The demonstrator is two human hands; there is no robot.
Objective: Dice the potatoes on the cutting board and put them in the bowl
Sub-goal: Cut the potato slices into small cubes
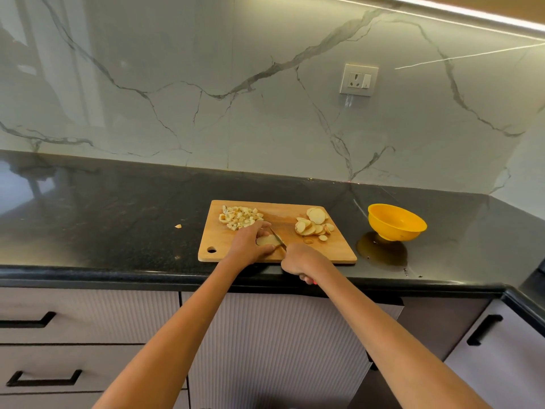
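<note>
The black counter (pixel 118 219) lies bare left of the cutting board (pixel 339 252), whose near edge meets the counter's lip. Right of the board, apart: the yellow bowl (pixel 396 221). On the board: diced potato (pixel 239 217) far-left, slices (pixel 314 224) far-right. Left hand (pixel 250 243) pinches a slice stack (pixel 267 240); right hand (pixel 300 261), curled round it, hides the knife (pixel 278 240) handle.

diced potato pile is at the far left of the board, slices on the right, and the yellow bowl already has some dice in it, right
Not quite: the head view shows the yellow bowl empty. The diced pile does sit far left on the cutting board, with the slices on the right.
</note>
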